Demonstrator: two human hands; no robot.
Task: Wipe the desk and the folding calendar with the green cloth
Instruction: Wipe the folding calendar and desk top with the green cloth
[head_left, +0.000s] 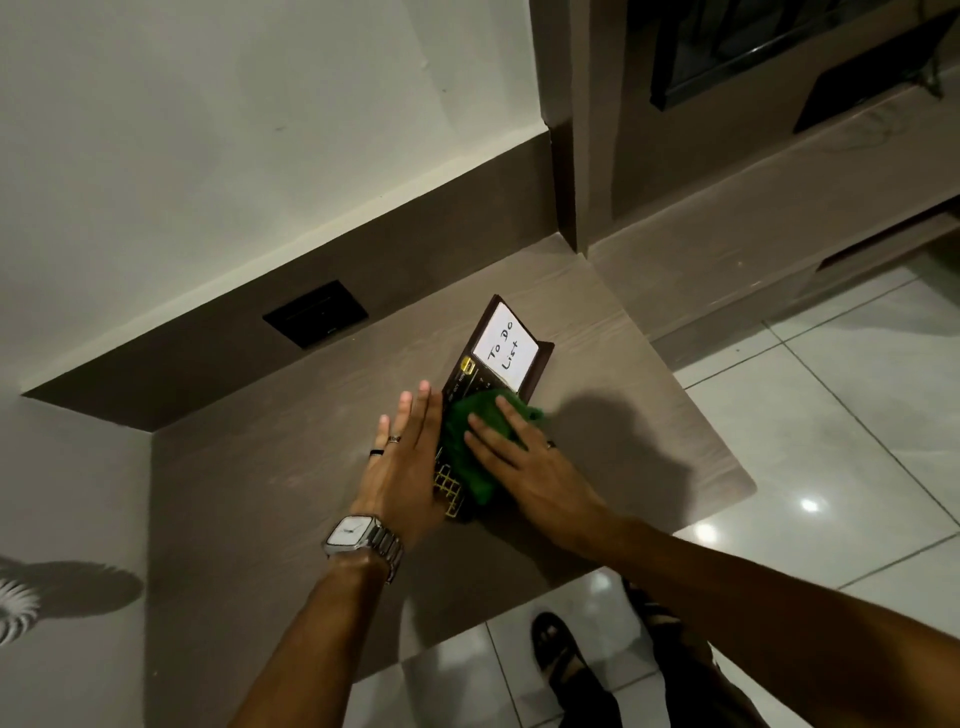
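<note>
The dark folding calendar lies flat on the brown desk, unfolded, with a white "To Do List" card on its far panel. The green cloth is bunched on its middle. My right hand presses flat on the cloth, fingers spread over it. My left hand lies flat against the calendar's left edge, fingers straight and together, holding it in place. The near panel shows a gold grid below the cloth.
A black wall plate sits on the brown backsplash behind the desk. A brown column rises at the desk's far right corner. White floor tiles and my sandalled foot lie beyond the desk's front edge.
</note>
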